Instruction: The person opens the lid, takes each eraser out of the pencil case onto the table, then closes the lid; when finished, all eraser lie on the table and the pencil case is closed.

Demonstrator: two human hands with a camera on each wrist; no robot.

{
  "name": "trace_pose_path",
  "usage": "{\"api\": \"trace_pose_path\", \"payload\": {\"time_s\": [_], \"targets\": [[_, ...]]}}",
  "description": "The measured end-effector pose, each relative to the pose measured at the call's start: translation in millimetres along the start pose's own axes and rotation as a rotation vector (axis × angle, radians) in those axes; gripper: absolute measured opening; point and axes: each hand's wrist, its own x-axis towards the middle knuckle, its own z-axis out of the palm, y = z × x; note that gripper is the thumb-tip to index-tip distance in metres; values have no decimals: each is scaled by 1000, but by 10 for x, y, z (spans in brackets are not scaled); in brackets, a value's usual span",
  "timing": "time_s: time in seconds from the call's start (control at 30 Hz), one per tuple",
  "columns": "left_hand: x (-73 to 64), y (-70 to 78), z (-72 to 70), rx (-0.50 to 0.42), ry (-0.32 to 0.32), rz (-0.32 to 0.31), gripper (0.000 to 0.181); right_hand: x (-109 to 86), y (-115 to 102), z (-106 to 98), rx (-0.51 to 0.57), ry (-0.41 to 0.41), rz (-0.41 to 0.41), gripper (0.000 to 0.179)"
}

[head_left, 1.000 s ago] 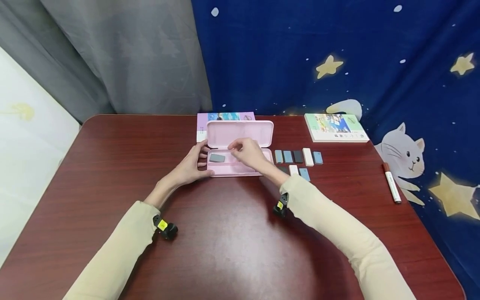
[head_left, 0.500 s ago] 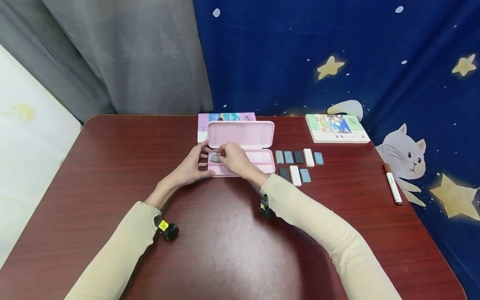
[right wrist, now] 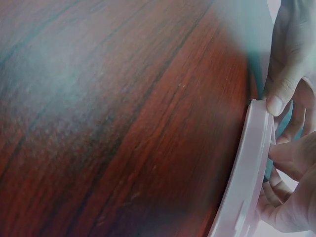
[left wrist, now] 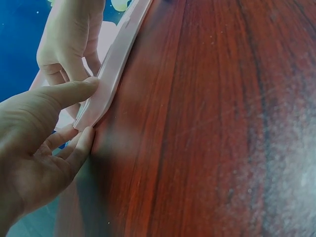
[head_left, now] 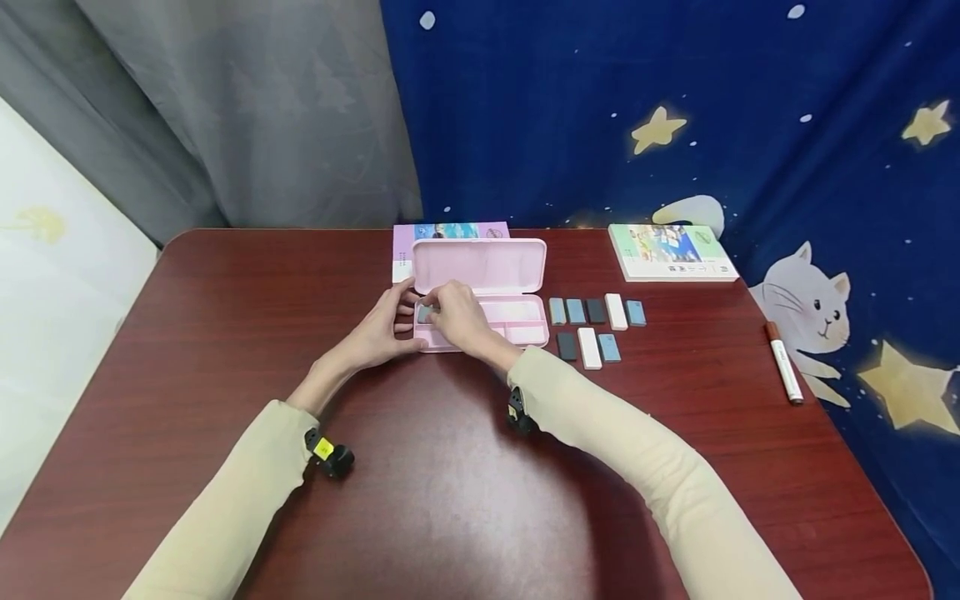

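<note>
A pink pencil case [head_left: 519, 310] lies with its lid [head_left: 480, 267] raised in the head view. My left hand [head_left: 378, 329] grips its left end, thumb [left wrist: 81, 91] on the front rim and fingers around the side. My right hand [head_left: 459, 317] reaches into the left of the upper compartment, its fingertips on a grey eraser [head_left: 423, 314] that they partly hide. In the right wrist view the fingertips [right wrist: 279, 152] come together just inside the case wall [right wrist: 247, 163].
Right of the case are two rows of small blocks like erasers, including a blue one [head_left: 575, 311], a dark one [head_left: 566, 346] and a white one [head_left: 589, 348]. Behind the case lies a purple book [head_left: 403, 250]. Farther right are a green-edged book [head_left: 675, 254] and a marker [head_left: 784, 367].
My right hand has moved left from the middle of the case to the grey eraser, which now sits slightly farther left and is partly covered. My left hand has stayed in place.
</note>
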Motion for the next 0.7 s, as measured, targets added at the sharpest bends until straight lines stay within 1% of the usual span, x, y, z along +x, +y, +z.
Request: {"api": "trace_pose_path", "payload": {"time_s": [0.13,0.3,0.43,0.57,0.67,0.7], "targets": [[10,7,13,-9,2,1,100,7,15,-21,31,1,12,21],[-1,5,21,-26,3,-8,100,10,39,-66,116,-4,32,17],[-7,45,20,-14,6,-9,99,5,81,-148,198,21,28,15],[-40,243,7,-26,-2,-14,97,-10,142,-278,300,43,0,17],[-77,399,-12,-14,-14,-32,95,-36,187,-373,382,24,1,21],[-85,425,-17,-5,-17,-37,95,-47,203,-399,420,10,9,22]]}}
